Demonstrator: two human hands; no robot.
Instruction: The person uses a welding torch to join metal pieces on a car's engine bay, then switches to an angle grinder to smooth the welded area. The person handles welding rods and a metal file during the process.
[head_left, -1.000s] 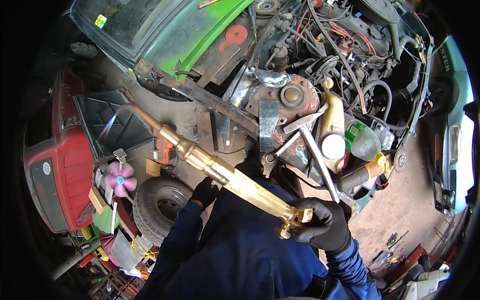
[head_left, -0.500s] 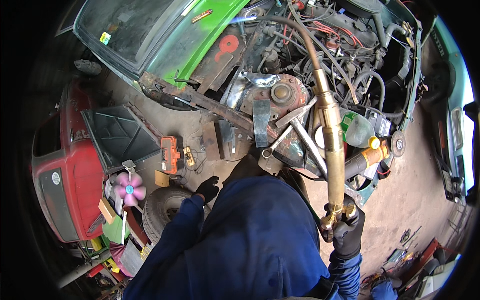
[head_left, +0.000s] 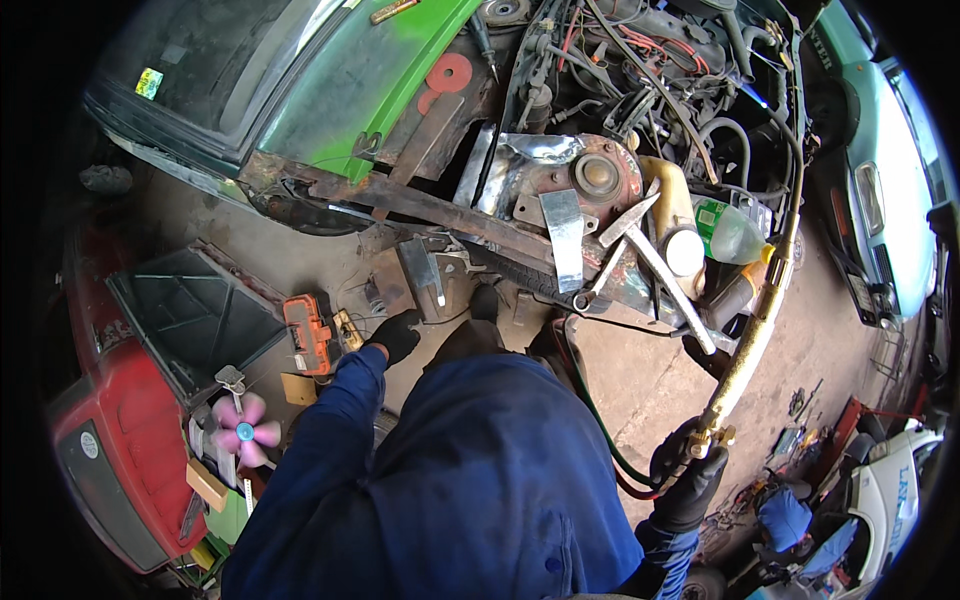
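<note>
My right hand (head_left: 690, 480), in a dark glove, is closed around the rear of a long brass gas torch (head_left: 745, 365). The torch's thin bent neck reaches to the right side of the engine bay, and a blue flame (head_left: 753, 96) burns at its tip. Green and red hoses (head_left: 612, 455) run from its base beside my leg. My gloved left hand (head_left: 399, 338) hangs loosely left of my legs, with nothing seen in it. On the car's inner wing ahead lie a hammer (head_left: 668, 285), a ring spanner (head_left: 604, 275) and a metal strip (head_left: 564, 240).
An engine (head_left: 680, 70) with hoses and wires fills the open bay. A clear plastic bottle (head_left: 737, 235) and a grinder (head_left: 735, 298) rest near the torch. An orange case (head_left: 308, 335) and a pink fan (head_left: 246, 431) are at left, near a red vehicle body (head_left: 125, 430).
The torch has swung right, carrying its flame from the green panel's side to the engine bay's right side. My left hand has moved slightly forward and left. The whole view has shifted.
</note>
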